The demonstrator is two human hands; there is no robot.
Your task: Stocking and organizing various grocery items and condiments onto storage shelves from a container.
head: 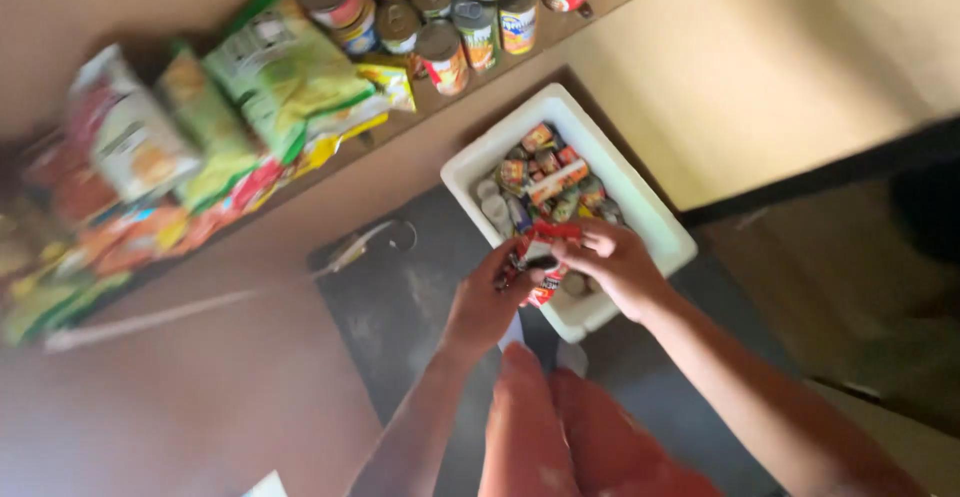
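Brown floor (200, 397) fills the lower left of the head view, with a dark grey mat (400, 297) laid across it and a pale wall (800, 47) rising beyond. On the mat stands a white foam box (655, 219), its inside packed with small colourful packets and tins (545, 172). Both hands meet just over the near corner of this box. The left hand (490, 302) and the right hand (612, 262) together hold a small red and white packet (543, 257); each grip is narrow, fingertips pinched on the packet from either side. The packet hangs above the box's near rim, touching only the hands as far as can be seen. The person's knees in orange-red cloth (570, 437) show below the forearms.

Along a low brown shelf (590, 12) at the top stands a row of tin cans (440, 17) with bright labels, close together. To their left lies a heap of snack bags (270, 77) in green, yellow and orange, blurred toward the frame's edge. A pale cord with a hook end (350, 252) lies across the floor and onto the mat's far corner, well apart from the hands.
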